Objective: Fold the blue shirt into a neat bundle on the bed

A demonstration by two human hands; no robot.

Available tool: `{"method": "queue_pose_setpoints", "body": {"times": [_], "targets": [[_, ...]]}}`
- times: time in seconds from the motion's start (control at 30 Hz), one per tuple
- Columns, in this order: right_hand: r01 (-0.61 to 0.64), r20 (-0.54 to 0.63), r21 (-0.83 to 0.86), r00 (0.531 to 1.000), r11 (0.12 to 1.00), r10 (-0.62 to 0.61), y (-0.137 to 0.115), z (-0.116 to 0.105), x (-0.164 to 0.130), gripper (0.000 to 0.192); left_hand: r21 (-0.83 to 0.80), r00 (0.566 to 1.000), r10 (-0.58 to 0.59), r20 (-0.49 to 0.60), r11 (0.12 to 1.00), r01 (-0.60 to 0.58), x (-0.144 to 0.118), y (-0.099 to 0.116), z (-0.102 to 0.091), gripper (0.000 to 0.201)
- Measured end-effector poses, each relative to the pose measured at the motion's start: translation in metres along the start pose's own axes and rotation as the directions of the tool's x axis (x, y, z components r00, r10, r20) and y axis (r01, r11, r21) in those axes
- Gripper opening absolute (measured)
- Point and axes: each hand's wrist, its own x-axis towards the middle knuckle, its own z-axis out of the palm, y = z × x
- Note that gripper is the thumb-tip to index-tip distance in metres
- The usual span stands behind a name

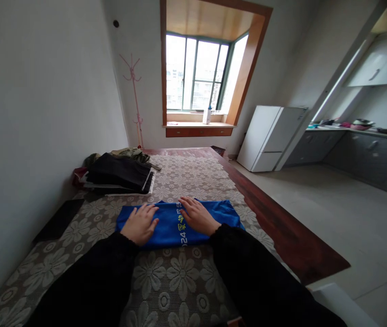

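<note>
A folded blue garment [166, 227] with white and yellow print lies lengthwise across the flower-patterned cloth [183, 274]. My left hand [141, 225] rests on its left part, palm down with the fingers spread. On the right of the printed strip, my right hand [196, 215] lies flat on the fabric, its fingers stretched toward the print. Neither hand grips the cloth. Parts of the print are hidden under my right hand.
Behind on the left sits a pile of folded dark clothes [120, 172], near a flat black object [59, 220] by the wall. Dark red wood [295, 231] edges the right side. A pink coat stand [134, 91] and white fridge [268, 136] stand farther back.
</note>
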Motion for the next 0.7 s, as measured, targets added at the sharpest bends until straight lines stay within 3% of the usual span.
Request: {"method": "queue_pose_setpoints", "body": {"times": [0.1,0.23,0.47,0.7], "targets": [[-0.014,0.009,-0.041,1.0,0.999,0.014,-0.009,0.026,-0.004,0.054,0.04,0.997,0.06,0.055,0.997,-0.062,0.011,0.035,0.017,0.048],[-0.04,0.079,-0.062,0.996,0.997,0.045,-0.008,0.034,-0.011,0.06,0.038,0.995,0.024,-0.097,0.999,-0.021,0.023,0.059,0.04,0.041],[-0.096,0.117,-0.102,0.987,0.99,0.108,-0.004,0.035,-0.011,0.061,0.065,0.99,0.114,-0.085,0.992,-0.108,0.023,0.058,0.071,0.058],[-0.106,0.115,-0.1,0.987,0.989,0.117,-0.002,0.036,-0.011,0.062,0.078,0.998,0.057,-0.042,0.996,-0.053,0.024,0.059,0.067,0.06]]}}
